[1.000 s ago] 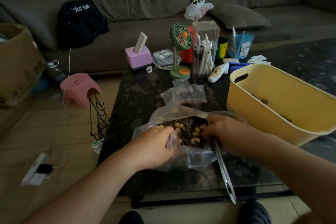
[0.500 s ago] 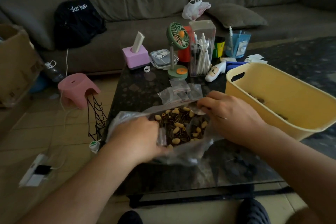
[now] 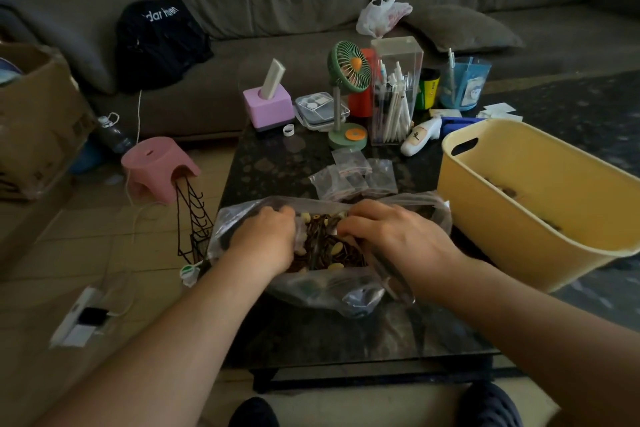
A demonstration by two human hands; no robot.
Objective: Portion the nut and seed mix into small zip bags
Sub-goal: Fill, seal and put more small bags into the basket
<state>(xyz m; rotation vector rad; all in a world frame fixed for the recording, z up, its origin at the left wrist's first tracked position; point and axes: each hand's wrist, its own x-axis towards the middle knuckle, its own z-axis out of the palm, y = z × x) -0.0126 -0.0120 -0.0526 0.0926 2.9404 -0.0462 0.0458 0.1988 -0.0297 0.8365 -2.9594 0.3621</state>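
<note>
the fingers of the left hand [image 3: 265, 239] are curled and grip the left edge of the big clear plastic bag [image 3: 322, 291], and the fingers of the right hand [image 3: 391, 239] are curled over its right edge, so the mouth of the bag is held wide between them. if the right hand holds something more, i cannot tell. inside the bag lies the nut and seed mix [image 3: 323, 246]: many dark brown long pieces with some pale yellow nuts among them. the bag is crumpled and shiny, and it sits on the near part of the dark desk [image 3: 277, 163]. just behind it lie the small zip bags [image 3: 353, 177], transparent and flat. to the right stands a yellow tub [image 3: 540, 204], near the bag.
</note>
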